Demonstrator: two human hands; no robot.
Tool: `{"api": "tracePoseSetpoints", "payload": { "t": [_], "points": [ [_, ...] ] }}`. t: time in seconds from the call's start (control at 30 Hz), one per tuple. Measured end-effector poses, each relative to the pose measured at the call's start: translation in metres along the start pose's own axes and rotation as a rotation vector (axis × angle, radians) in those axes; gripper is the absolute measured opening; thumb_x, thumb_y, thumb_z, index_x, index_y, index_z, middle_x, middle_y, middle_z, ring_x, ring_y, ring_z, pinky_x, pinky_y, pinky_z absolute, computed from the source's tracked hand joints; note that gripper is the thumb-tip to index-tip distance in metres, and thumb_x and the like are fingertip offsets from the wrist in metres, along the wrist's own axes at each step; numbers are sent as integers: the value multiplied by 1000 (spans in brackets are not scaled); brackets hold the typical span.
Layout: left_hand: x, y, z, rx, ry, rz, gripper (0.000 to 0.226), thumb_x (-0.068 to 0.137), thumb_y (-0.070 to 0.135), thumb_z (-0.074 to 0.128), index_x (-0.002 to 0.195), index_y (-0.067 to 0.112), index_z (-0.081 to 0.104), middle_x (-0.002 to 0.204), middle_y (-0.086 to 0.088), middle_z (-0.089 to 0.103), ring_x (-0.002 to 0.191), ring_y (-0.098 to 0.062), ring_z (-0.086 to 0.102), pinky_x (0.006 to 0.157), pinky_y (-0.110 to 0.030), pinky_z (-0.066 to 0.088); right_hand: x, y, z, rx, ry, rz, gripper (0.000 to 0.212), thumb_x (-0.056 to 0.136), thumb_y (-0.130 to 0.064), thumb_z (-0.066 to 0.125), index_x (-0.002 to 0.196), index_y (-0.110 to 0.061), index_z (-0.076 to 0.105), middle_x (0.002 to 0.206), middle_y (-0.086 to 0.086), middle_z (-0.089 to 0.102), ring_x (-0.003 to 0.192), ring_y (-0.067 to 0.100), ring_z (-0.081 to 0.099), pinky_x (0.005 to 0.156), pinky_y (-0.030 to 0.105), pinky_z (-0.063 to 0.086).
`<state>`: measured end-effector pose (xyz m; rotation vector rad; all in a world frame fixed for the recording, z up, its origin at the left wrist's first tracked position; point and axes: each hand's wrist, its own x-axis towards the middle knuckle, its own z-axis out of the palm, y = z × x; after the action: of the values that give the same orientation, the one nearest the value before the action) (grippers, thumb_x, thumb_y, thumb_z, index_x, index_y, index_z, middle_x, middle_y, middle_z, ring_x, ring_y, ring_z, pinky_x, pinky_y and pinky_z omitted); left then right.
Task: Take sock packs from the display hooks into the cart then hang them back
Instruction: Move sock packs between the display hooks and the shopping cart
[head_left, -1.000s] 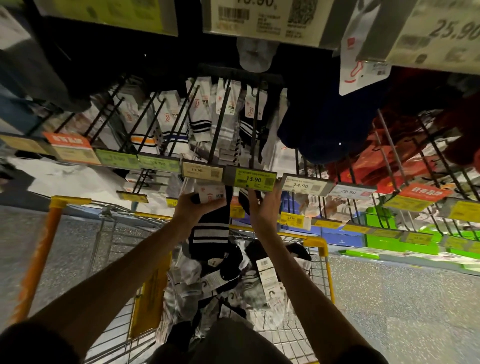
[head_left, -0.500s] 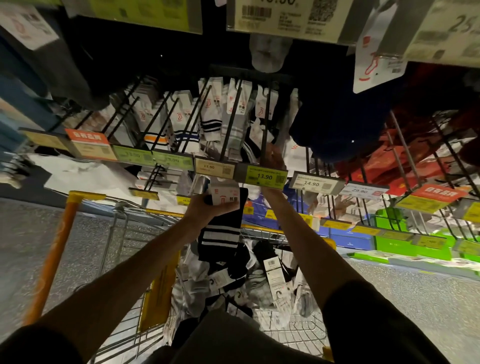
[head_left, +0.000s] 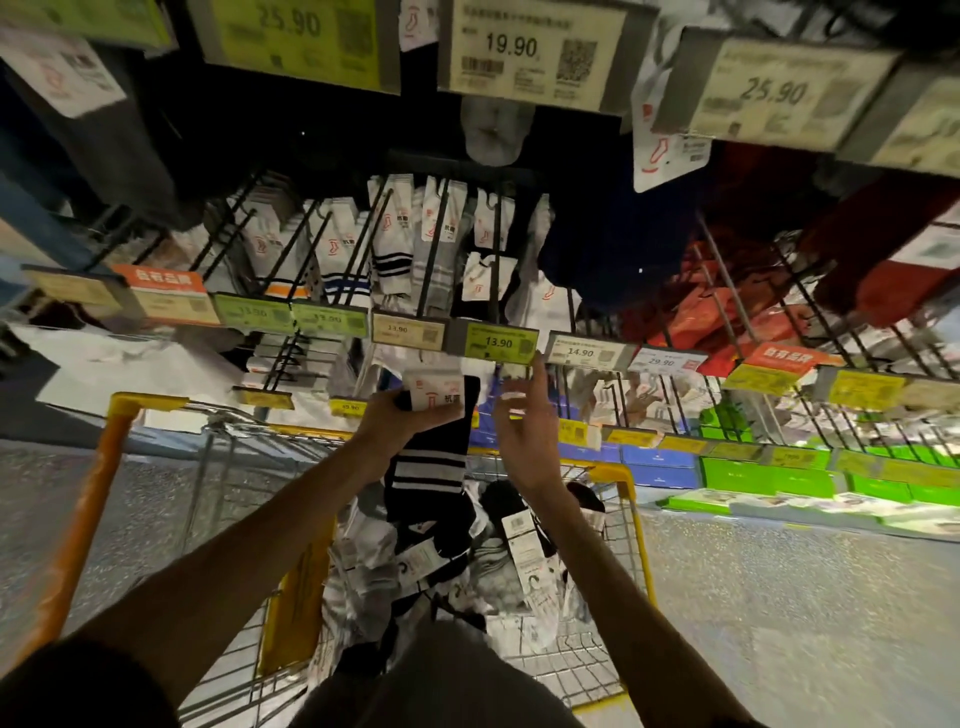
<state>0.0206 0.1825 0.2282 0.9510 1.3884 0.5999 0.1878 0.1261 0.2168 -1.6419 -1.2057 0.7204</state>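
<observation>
Black striped sock pack (head_left: 431, 462) is hanging from your left hand (head_left: 387, 423), which is gripping it by the white header card (head_left: 434, 397), fingers and thumb curled round the top. The pack's long axis is running nearly straight up and down: card end uppermost, striped legs dangling toward the yellow-framed cart (head_left: 150, 402), where more sock packs (head_left: 415, 561) are lying in a heap.

Your right hand (head_left: 524, 441) is raised just beside the pack, fingers loosely spread and holding nothing that I can make out. Its index finger is reaching up to the lower corner of the yellow-green 13.90 price tag (head_left: 500, 342). That tag is fronting a black display hook (head_left: 496, 249) running back into the rack.

The card is sitting below the tag and slightly to its left, so the hanging move is likely going up and a little rightward. Your right hand is the nearer one for steadying the hook. Whether the card's hole is facing the hook tip is too small to tell.
</observation>
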Motion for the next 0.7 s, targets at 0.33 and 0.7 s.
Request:
{"api": "tracePoseSetpoints", "payload": {
  "t": [0.33,0.7],
  "points": [
    [-11,-9,-3,-30,6,9,39,68,12,88,104,8,73,102,-8,75,93,-21,72,88,-39,58,6,-6,-6,-82,-21,26,75,91,-24,55,154,-15,17,103,1,67,76,8,60,64,15,43],
    [-2,-11,5,-25,45,-34,40,66,23,91,101,9,76,95,-6,77,93,-24,73,91,-45,57,34,-54,24,553,281,504,51,80,-49,73,116,-22,49,105,6,67,100,19,67,87,37,54]
  ]
}}
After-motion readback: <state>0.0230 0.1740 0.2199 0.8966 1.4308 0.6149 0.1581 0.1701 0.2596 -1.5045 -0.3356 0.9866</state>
